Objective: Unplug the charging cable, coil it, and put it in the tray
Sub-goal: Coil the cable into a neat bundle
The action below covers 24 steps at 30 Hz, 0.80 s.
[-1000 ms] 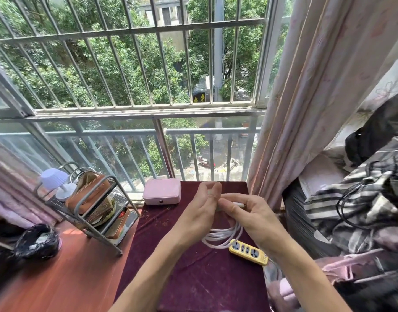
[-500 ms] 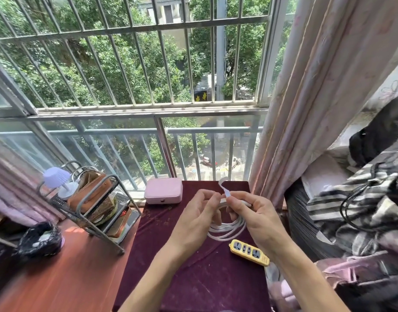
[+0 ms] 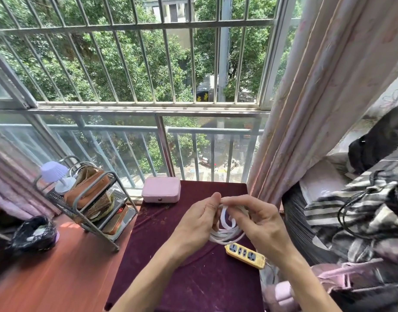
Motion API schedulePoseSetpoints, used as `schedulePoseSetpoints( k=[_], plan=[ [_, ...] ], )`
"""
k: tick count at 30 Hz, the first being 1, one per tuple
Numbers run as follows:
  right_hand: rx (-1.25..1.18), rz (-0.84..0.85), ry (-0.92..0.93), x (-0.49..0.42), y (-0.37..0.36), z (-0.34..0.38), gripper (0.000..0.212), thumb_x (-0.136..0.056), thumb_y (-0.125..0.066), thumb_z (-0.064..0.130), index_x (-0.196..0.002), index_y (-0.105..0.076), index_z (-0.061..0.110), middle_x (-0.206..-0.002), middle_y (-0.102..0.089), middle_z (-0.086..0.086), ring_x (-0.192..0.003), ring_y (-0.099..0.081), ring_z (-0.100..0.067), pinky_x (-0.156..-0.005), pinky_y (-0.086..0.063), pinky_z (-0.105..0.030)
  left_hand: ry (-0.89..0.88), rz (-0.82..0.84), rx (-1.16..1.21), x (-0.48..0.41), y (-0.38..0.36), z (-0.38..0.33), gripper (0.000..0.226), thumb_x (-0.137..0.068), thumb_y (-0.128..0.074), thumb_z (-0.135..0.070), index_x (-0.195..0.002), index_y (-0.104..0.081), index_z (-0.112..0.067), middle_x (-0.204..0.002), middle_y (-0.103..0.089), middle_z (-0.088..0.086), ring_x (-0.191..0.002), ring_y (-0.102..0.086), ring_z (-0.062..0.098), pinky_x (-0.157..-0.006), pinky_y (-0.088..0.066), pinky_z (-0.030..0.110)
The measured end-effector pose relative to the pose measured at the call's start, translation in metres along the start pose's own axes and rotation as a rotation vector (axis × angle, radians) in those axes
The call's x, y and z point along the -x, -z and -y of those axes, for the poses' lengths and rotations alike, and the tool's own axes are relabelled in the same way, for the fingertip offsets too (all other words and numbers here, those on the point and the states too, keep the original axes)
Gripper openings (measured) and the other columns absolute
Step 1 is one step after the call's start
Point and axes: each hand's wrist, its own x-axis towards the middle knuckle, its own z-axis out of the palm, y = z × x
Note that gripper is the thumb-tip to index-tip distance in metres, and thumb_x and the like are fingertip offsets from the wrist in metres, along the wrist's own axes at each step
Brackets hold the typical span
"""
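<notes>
A white charging cable hangs in several loops between both my hands above the dark red cloth of the small table. My left hand pinches the top of the coil, thumb up. My right hand grips the same bundle from the right, with one strand bent over its fingers. A yellow power strip lies on the cloth just under the coil, with nothing plugged into its visible sockets. The metal tiered rack with trays stands to the left on the wooden desk.
A pink box sits at the table's far edge by the window railing. The rack holds a brown bag and a small lilac lamp. A black bag lies far left. Curtain and piled clothes crowd the right side.
The loose cable end that stuck up above my hands half a second ago has been folded down into the coil. Both hands stayed together above the power strip.
</notes>
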Motion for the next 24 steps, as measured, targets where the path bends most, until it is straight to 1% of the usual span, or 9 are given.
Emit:
schedulePoseSetpoints(
  k=[3,6,9,12,14,17,19,21,24],
  plan=[
    [0.085,0.038,0.029,-0.001,0.007,0.004,0.018,-0.097,-0.066,0.036,-0.107,-0.081,0.036,-0.083,-0.079,-0.003,-0.075,-0.072,-0.034,-0.069,-0.061,-0.047,-0.011,0.024,0.035,0.002,0.000,-0.004,0.066,-0.106,-0.031,-0.049,-0.095,-0.058,0.011,-0.076,-0.052,0.010,-0.070,-0.045,0.020,-0.064,-0.037,0.036],
    [0.040,0.037,0.037,-0.002,0.008,0.008,0.023,-0.092,-0.075,0.048,-0.106,-0.083,0.032,-0.088,-0.082,-0.004,-0.083,-0.078,-0.026,-0.078,-0.063,-0.048,-0.054,-0.014,-0.022,0.006,-0.004,-0.006,0.062,-0.104,-0.031,-0.053,-0.083,-0.057,-0.001,-0.069,-0.051,0.002,-0.065,-0.049,0.016,-0.060,-0.039,0.029],
    [-0.019,0.044,0.040,-0.002,0.009,0.007,0.024,-0.087,-0.083,0.039,-0.108,-0.081,0.025,-0.097,-0.083,-0.005,-0.092,-0.080,-0.025,-0.085,-0.064,-0.047,-0.094,-0.049,-0.131,0.008,-0.005,-0.003,0.056,-0.103,-0.029,-0.058,-0.076,-0.053,-0.015,-0.065,-0.049,-0.008,-0.061,-0.049,0.007,-0.060,-0.042,0.032],
    [-0.095,0.076,-0.051,0.000,0.012,0.008,0.037,-0.087,-0.085,0.027,-0.120,-0.068,0.024,-0.095,-0.079,-0.009,-0.082,-0.077,-0.024,-0.075,-0.062,-0.048,-0.122,-0.073,-0.214,0.012,-0.005,0.000,0.055,-0.102,-0.026,-0.062,-0.074,-0.048,-0.022,-0.064,-0.048,-0.011,-0.058,-0.042,0.003,-0.056,-0.036,0.023],
    [-0.035,0.082,-0.087,0.001,0.013,0.008,0.036,-0.087,-0.085,0.023,-0.119,-0.068,0.025,-0.093,-0.076,-0.007,-0.077,-0.075,-0.023,-0.071,-0.062,-0.049,-0.154,-0.079,-0.289,0.015,-0.006,-0.001,0.055,-0.102,-0.024,-0.063,-0.074,-0.047,-0.022,-0.062,-0.048,-0.008,-0.056,-0.042,0.006,-0.054,-0.035,0.025],
    [0.105,0.064,-0.070,0.005,0.013,0.008,0.022,-0.090,-0.082,0.017,-0.108,-0.075,0.028,-0.089,-0.077,-0.001,-0.078,-0.076,-0.017,-0.071,-0.063,-0.035,-0.247,-0.098,-0.388,0.021,-0.007,-0.005,0.051,-0.106,-0.027,-0.054,-0.073,-0.046,-0.020,-0.056,-0.046,-0.002,-0.050,-0.042,0.014,-0.050,-0.031,0.027],
    [0.160,0.046,-0.062,0.008,0.011,0.008,0.019,-0.092,-0.078,0.018,-0.106,-0.077,0.031,-0.083,-0.077,0.002,-0.072,-0.071,-0.009,-0.066,-0.058,-0.028,-0.288,-0.112,-0.436,0.024,-0.008,-0.007,0.051,-0.106,-0.027,-0.049,-0.076,-0.048,-0.015,-0.057,-0.048,0.001,-0.054,-0.045,0.020,-0.056,-0.029,0.023],
    [0.227,0.047,-0.051,0.011,0.009,0.009,0.021,-0.093,-0.074,0.022,-0.108,-0.076,0.036,-0.077,-0.074,0.005,-0.064,-0.066,-0.008,-0.060,-0.055,-0.029,-0.299,-0.108,-0.477,0.027,-0.008,-0.008,0.051,-0.105,-0.024,-0.049,-0.078,-0.050,-0.014,-0.063,-0.052,0.001,-0.064,-0.048,0.021,-0.066,-0.032,0.020],
    [0.160,0.076,-0.047,0.015,0.002,0.010,0.029,-0.095,-0.070,0.012,-0.110,-0.077,0.035,-0.082,-0.078,0.006,-0.075,-0.076,-0.011,-0.067,-0.059,-0.024,-0.303,-0.092,-0.475,0.032,-0.007,-0.008,0.047,-0.103,-0.023,-0.047,-0.078,-0.049,-0.017,-0.065,-0.051,-0.005,-0.072,-0.048,0.018,-0.072,-0.033,0.017]
  ],
)
